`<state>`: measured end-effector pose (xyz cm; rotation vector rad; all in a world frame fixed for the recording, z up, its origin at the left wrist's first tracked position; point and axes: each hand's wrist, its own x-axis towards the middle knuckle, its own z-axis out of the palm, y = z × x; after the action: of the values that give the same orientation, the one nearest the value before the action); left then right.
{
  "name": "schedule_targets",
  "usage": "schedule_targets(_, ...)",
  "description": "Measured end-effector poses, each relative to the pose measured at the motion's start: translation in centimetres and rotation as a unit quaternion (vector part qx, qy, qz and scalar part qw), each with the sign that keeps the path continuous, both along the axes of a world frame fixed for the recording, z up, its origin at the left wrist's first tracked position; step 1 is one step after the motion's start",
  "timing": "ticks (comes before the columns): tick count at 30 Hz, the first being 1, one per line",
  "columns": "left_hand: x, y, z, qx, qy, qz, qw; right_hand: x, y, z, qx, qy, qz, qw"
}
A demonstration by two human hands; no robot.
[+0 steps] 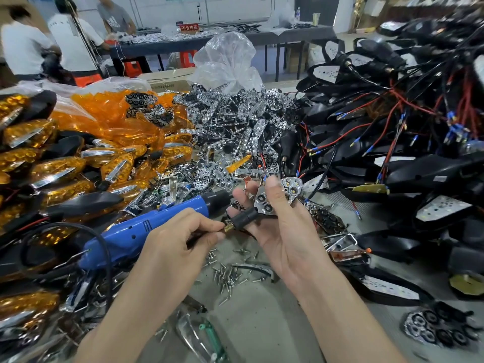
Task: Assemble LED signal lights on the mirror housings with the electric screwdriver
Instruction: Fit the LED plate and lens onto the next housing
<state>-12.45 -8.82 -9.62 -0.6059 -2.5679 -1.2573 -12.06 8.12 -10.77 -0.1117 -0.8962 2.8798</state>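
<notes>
My right hand (pixel 285 237) grips a small signal light assembly: a chrome LED reflector plate (pixel 292 191) under my thumb, with a black stem (pixel 245 217) pointing left. My left hand (pixel 178 244) pinches the brass threaded end (pixel 227 228) of that stem between thumb and fingertips. The blue electric screwdriver (pixel 141 229) lies on the parts behind my left hand, its black nose pointing up and right toward the assembly; neither hand holds it. Loose screws (pixel 226 275) are scattered on the table below my hands.
Finished orange lights (pixel 52 169) are heaped at the left, orange lenses (pixel 117 119) and chrome reflectors (pixel 235 121) at the back. Black mirror housings with red and black wires (pixel 392 132) pile up on the right. People stand by a far table (pixel 199 40).
</notes>
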Motion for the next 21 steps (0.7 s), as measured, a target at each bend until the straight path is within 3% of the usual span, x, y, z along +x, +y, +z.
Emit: schedule_targets(21, -0.13, -0.44, -0.21, 0.021, 0.015, -0.041, 0.999, 0.48, -0.06, 0.33, 0.006, 0.024, -0.018, 1.000)
